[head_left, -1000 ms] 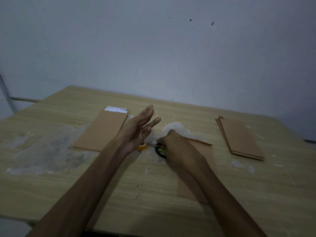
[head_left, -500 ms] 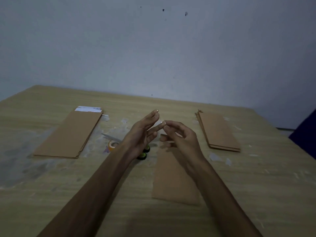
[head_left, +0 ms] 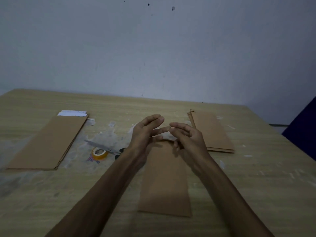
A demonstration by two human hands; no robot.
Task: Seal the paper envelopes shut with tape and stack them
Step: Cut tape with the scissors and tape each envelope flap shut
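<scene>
Right hand (head_left: 186, 139): lifted off the scissors (head_left: 104, 147), now raised above the middle envelope (head_left: 165, 182), fingertip meeting the left hand's finger.
Left hand (head_left: 145, 132): up beside it, fingers spread.
Scissors: lying free next to the tape roll (head_left: 99, 153).

Readable text: none in the dim light.
Tape roll (head_left: 99, 153): orange, with no legible brand on it.
Printed scrap (head_left: 93, 159): red and blue marks beside the roll on the surface (head_left: 256, 185), too blurred to read.
White strips (head_left: 72, 113): at the far end of the left envelope stack (head_left: 47, 142), showing no legible print.
</scene>
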